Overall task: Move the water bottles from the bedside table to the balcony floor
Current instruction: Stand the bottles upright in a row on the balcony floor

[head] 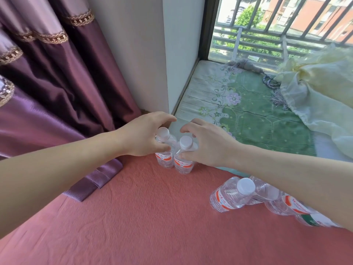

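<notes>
Pink cloth carries two touching bottles, axes vertical; left hand grips left bottle; right hand grips right bottle. Green mat lies just beyond.

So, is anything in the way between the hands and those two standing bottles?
Nothing visible. The left hand curls round the neck of the left bottle, and the right hand curls round the neck of the right bottle, thumbs against the plastic.
</notes>
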Demonstrator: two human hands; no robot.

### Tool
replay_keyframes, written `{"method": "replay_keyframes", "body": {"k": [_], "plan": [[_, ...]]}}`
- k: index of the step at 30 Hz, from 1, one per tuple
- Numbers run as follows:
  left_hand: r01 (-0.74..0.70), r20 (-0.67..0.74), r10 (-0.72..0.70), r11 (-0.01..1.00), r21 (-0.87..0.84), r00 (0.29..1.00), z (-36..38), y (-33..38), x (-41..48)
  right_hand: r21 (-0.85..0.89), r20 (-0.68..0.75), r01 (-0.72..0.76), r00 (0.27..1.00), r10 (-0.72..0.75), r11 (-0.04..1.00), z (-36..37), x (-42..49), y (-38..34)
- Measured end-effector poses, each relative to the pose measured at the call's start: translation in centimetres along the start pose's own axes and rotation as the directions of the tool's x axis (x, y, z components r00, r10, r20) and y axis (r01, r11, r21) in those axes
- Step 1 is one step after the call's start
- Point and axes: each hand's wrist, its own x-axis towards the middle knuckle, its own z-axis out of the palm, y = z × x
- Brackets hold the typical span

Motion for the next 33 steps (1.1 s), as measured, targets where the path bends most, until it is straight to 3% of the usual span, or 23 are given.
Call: {"method": "replay_keyframes", "body": {"k": [10,22,33], "plan": [[-0.011,-0.005,0.011,0.999,0.046,1.000,-0.7,2.3,-0.3,-0.066,-0.004,-0.041,0.999,0.041,0.997,-2.6,-2.5,2.3],[-0.189,-0.006,0.189,0.980,0.066,0.982,0.6,7.8,1.7,-0.087,-0.011,-0.138,0.990,0.138,0.987,-5.2,-8.3,6.7],[-0.387,0.167,0.378,0.922,0.021,0.911,3.8,13.9,3.5,-0.056,0.032,-0.216,0.975,0.218,0.975,-5.5,-13.9,8.9]]}}
